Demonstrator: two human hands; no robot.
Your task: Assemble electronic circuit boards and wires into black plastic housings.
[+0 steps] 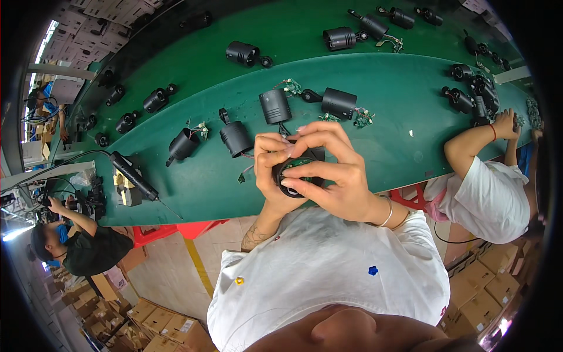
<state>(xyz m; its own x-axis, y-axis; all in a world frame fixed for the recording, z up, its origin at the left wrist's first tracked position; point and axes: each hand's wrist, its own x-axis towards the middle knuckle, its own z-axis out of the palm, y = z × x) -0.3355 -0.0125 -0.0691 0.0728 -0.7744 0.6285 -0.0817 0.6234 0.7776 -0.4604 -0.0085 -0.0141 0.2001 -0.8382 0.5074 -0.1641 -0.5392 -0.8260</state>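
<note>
Black cylindrical camera housing [296,173], open end facing up, green circuit board inside, held above green table edge.

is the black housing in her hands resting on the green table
No, both hands, left hand and right hand, hold the black housing up off the green table, near the chest.

Camera housing [296,170] between both hands, above near table [399,117] edge.
Left hand [271,170] left of housing, right hand [331,170] right of it and over it. Just behind: three more housings [274,106] in a row, circuit boards [291,87] beside them. Far left on table: electric screwdriver [134,175]. Beyond, on conveyor belt [305,29]: further housings [242,53]. Right: co-worker's hand [505,123] on table.
</note>
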